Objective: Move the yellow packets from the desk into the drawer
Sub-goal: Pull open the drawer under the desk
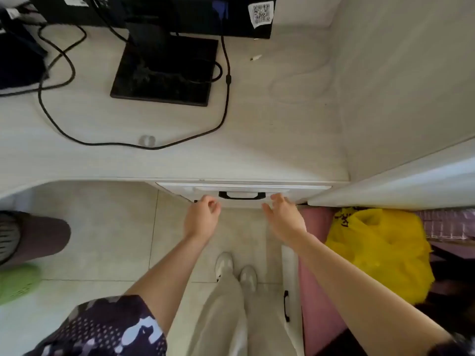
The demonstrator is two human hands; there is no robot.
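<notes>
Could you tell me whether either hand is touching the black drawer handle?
Apart. The head view shows the black drawer handle bare, with the left hand and right hand flanking it.

Pale wood-grain bench (257, 140) across the top, curving away at the left edge. Black monitor stand (164, 73) planted on it, QR sticker (261, 13) on the dark screen edge above, black cable (102, 142) looping over the surface. Off-white side panel (398, 86) rising at the right. Down below, light beige floor tiles (108, 227) with thin grout lines. Brown seat (38, 235) at far left, a green thing (15, 283) beneath it. Pink furniture (316, 291) at the right, yellow plastic bag (380, 253) heaped on it. Soft, even light, no hard shadows.
</notes>
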